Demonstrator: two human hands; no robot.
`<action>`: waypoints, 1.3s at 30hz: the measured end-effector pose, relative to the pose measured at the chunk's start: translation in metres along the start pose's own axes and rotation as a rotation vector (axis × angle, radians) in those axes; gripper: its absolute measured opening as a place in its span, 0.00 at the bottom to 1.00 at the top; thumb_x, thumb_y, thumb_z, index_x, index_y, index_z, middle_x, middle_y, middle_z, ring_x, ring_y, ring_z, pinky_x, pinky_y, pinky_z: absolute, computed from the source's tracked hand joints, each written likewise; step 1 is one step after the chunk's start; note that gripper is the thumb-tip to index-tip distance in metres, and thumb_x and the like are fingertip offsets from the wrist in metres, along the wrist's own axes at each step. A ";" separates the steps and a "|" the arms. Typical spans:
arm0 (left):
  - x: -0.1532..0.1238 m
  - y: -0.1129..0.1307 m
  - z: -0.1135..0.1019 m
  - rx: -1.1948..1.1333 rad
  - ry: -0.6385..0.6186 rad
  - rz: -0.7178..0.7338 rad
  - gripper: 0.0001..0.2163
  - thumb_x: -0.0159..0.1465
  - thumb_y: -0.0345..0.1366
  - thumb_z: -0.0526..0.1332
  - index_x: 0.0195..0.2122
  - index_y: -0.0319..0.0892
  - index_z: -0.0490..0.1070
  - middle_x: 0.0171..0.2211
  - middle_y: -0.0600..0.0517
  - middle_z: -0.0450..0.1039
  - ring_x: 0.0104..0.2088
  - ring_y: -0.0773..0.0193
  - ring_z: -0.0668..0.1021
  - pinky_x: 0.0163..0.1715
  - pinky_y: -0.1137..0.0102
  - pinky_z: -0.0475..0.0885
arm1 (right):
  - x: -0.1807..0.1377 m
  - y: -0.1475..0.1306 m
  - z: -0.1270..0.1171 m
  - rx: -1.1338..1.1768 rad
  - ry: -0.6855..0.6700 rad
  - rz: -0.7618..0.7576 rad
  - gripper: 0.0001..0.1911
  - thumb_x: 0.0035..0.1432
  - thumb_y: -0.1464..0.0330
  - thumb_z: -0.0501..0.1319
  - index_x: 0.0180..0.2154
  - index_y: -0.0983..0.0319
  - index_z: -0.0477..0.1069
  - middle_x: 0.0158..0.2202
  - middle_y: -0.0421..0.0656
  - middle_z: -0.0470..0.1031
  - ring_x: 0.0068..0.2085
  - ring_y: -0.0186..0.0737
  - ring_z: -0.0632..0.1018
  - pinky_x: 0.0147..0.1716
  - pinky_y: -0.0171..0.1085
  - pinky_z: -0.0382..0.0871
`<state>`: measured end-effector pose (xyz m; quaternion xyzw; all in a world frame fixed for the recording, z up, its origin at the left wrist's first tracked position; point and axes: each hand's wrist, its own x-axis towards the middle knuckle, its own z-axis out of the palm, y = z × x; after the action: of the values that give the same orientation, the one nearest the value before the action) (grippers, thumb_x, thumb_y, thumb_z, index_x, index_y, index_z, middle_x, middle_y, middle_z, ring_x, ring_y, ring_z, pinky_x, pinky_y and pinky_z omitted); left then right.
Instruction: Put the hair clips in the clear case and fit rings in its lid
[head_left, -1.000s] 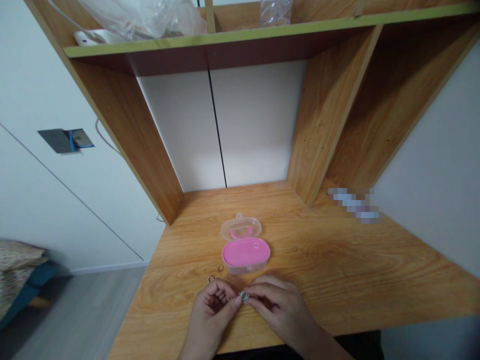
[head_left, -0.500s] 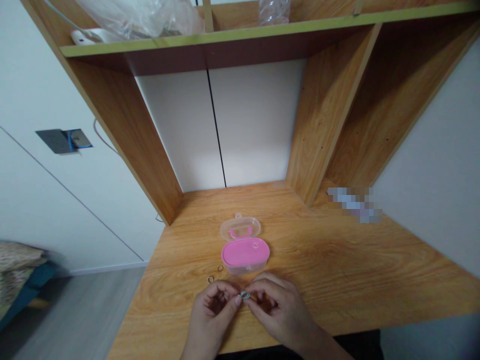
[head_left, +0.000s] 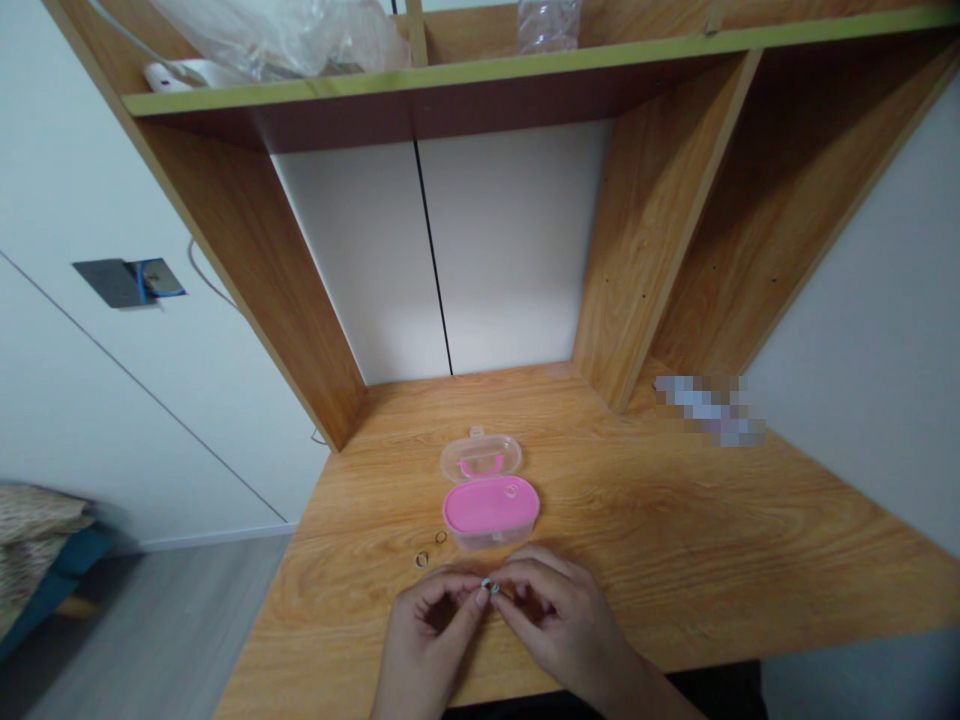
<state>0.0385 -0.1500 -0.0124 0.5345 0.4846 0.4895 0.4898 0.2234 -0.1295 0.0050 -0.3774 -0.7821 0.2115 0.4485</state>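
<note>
Close to the desk's front edge, my left hand (head_left: pixel 433 630) pinches a small pale-teal ring (head_left: pixel 490 587) between thumb and forefinger. From the other side my right hand (head_left: pixel 564 622) grips the same ring with its fingertips, so the two hands nearly meet. Whether it is a finger ring or a small band I cannot tell. Just beyond my left hand, a small dark ring (head_left: pixel 441 537) and another loop-shaped piece (head_left: pixel 421 560) lie on the wood. Past my fingers stands an oval clear box with a pink inner lid (head_left: pixel 491 505); its transparent cover (head_left: pixel 480 457) is folded back.
The wooden desk (head_left: pixel 675 540) runs under a shelf (head_left: pixel 450 85) that bears a plastic bag (head_left: pixel 300 35) and a clear container (head_left: pixel 549 25). A blurred-out object (head_left: pixel 709 408) lies at the right, near an upright panel (head_left: pixel 660 230).
The teal ring has turned slightly between my fingertips. My left hand has shifted a little to the right, while the box and loose rings have stayed put.
</note>
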 end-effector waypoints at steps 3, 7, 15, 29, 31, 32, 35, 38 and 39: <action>-0.001 0.002 0.000 -0.004 -0.011 0.003 0.11 0.63 0.44 0.68 0.35 0.40 0.83 0.33 0.45 0.82 0.35 0.57 0.81 0.40 0.68 0.76 | -0.001 0.003 0.001 0.002 0.010 -0.043 0.05 0.63 0.71 0.64 0.40 0.59 0.79 0.32 0.41 0.81 0.28 0.35 0.79 0.28 0.31 0.72; -0.001 0.003 -0.001 -0.004 -0.015 0.024 0.12 0.63 0.44 0.67 0.34 0.39 0.82 0.33 0.45 0.83 0.34 0.59 0.81 0.39 0.70 0.76 | -0.001 0.008 0.003 0.000 0.026 -0.091 0.07 0.65 0.68 0.64 0.44 0.58 0.79 0.37 0.42 0.84 0.34 0.37 0.83 0.35 0.32 0.76; 0.000 0.004 -0.002 0.005 -0.011 0.047 0.12 0.63 0.44 0.67 0.34 0.40 0.82 0.34 0.45 0.83 0.35 0.59 0.82 0.40 0.69 0.76 | 0.000 0.007 0.002 0.005 0.018 -0.147 0.09 0.69 0.66 0.61 0.44 0.58 0.80 0.37 0.42 0.84 0.34 0.37 0.84 0.36 0.31 0.77; -0.003 0.000 0.000 0.006 0.022 0.138 0.09 0.65 0.40 0.66 0.41 0.43 0.82 0.40 0.44 0.84 0.40 0.58 0.84 0.43 0.68 0.79 | 0.000 0.003 0.002 -0.042 0.030 -0.032 0.05 0.63 0.66 0.66 0.37 0.60 0.80 0.28 0.41 0.80 0.26 0.36 0.79 0.26 0.32 0.72; -0.002 -0.001 -0.001 0.024 0.037 0.135 0.09 0.65 0.41 0.67 0.40 0.43 0.83 0.40 0.44 0.84 0.39 0.57 0.84 0.43 0.68 0.79 | 0.000 0.003 0.002 -0.036 0.040 -0.055 0.06 0.64 0.65 0.65 0.38 0.60 0.80 0.29 0.41 0.81 0.26 0.36 0.80 0.26 0.32 0.72; -0.002 -0.001 -0.001 0.032 0.042 0.129 0.09 0.64 0.41 0.67 0.40 0.43 0.83 0.39 0.44 0.84 0.39 0.57 0.84 0.43 0.67 0.79 | 0.000 0.003 0.002 -0.032 0.046 -0.074 0.07 0.65 0.64 0.65 0.39 0.60 0.80 0.30 0.41 0.82 0.27 0.35 0.80 0.27 0.32 0.73; -0.002 -0.003 -0.002 0.048 0.036 0.093 0.10 0.64 0.42 0.67 0.39 0.43 0.84 0.39 0.44 0.84 0.39 0.56 0.84 0.44 0.66 0.79 | 0.002 0.003 0.001 -0.026 0.071 -0.138 0.09 0.68 0.63 0.63 0.40 0.59 0.80 0.31 0.41 0.83 0.29 0.35 0.82 0.30 0.31 0.75; -0.002 -0.001 -0.002 0.041 0.020 0.057 0.10 0.64 0.43 0.67 0.38 0.42 0.84 0.38 0.45 0.84 0.38 0.56 0.84 0.43 0.67 0.78 | 0.002 0.005 0.000 -0.027 0.077 -0.164 0.09 0.68 0.63 0.62 0.41 0.59 0.80 0.32 0.41 0.84 0.30 0.35 0.83 0.32 0.31 0.76; -0.003 0.000 -0.002 0.039 0.017 0.048 0.11 0.63 0.43 0.67 0.38 0.42 0.83 0.37 0.45 0.84 0.37 0.57 0.83 0.42 0.67 0.78 | 0.002 0.006 0.000 -0.027 0.073 -0.162 0.09 0.68 0.63 0.62 0.41 0.58 0.80 0.33 0.41 0.84 0.31 0.36 0.84 0.32 0.31 0.77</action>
<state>0.0361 -0.1524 -0.0127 0.5512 0.4853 0.4961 0.4632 0.2246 -0.1245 0.0022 -0.3262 -0.7959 0.1499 0.4874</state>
